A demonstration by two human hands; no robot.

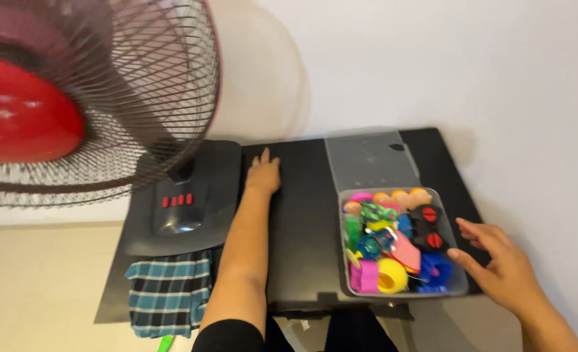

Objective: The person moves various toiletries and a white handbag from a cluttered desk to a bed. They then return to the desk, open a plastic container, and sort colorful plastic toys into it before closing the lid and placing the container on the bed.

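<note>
Head view: we are resting our flat left hand [263,173] on the black table [302,215] while our open-fingered right hand [497,264] is reaching for the clear toy box [460,281], whose near right wall wants grasping next.

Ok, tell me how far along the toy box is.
Done: the clear lid lies off behind the clear box. In hand: the right hand reaches its right side, empty; the left hand rests flat on the black table. Left: all the toys sit inside.
</note>
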